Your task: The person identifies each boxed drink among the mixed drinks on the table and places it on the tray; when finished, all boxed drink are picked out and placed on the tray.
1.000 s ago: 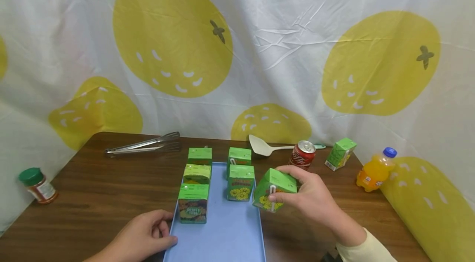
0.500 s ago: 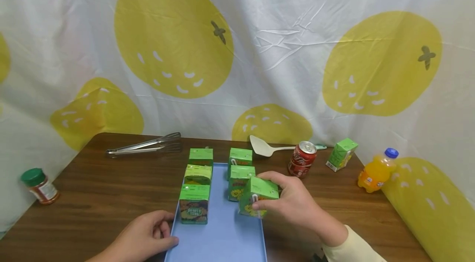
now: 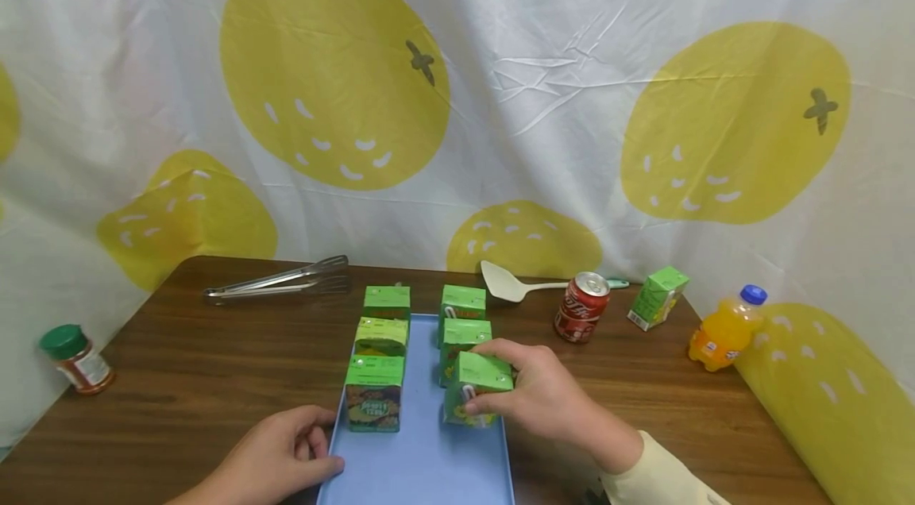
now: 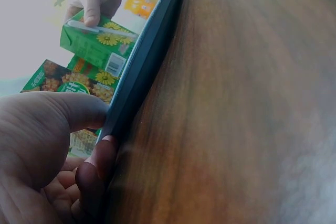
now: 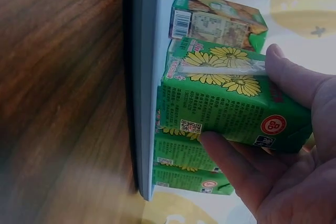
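Note:
My right hand grips a green drink carton with yellow flowers and a straw on its side. In the right wrist view, the thumb and fingers hold opposite sides of this carton; its base is at the tray's surface, though contact is hard to tell. At the near left, my left hand pinches the rim of the blue tray between thumb and fingers, as the left wrist view shows. Two more flower cartons stand behind the held one. Along the left side stands a row of cartons, the nearest brown-fronted carton among them.
Metal tongs lie at the back left, and a spice jar stands at the far left. To the right are a turner, a red can, another green carton and an orange drink bottle.
My right hand has carried the carton leftward and down, from beyond the tray's right edge to its right side. The left hand stays at the rim.

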### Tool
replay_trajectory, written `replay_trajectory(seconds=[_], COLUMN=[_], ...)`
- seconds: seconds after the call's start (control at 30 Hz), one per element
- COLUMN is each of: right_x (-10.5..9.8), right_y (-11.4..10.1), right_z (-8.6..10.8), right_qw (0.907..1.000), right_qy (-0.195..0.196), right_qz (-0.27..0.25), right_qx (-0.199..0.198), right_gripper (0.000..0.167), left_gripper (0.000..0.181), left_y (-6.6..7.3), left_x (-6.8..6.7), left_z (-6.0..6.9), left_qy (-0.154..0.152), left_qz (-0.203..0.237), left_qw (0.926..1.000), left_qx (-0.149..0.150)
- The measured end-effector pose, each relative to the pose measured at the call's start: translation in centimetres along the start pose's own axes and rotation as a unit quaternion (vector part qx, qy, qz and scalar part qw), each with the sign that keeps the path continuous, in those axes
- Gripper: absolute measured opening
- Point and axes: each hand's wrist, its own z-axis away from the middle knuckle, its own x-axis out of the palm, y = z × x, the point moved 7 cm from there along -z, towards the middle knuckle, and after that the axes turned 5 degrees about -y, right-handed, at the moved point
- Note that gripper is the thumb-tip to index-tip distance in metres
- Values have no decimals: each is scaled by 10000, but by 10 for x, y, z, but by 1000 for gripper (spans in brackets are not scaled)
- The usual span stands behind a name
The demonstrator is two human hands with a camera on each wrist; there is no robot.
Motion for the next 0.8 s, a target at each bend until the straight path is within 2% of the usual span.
replay_trajectory(seconds=[0.8], right_x=[15], right_y=[6], right_z=[-7], right_qw=[9996], right_qy=[-19], right_qz=[243], right_qx=[113], right_gripper=[55], left_gripper=[58], left_y=[3], left_x=[0], left_z=[1], left_qy=[35], left_qz=[-85], left_qw=[10000], left_qx=[25])
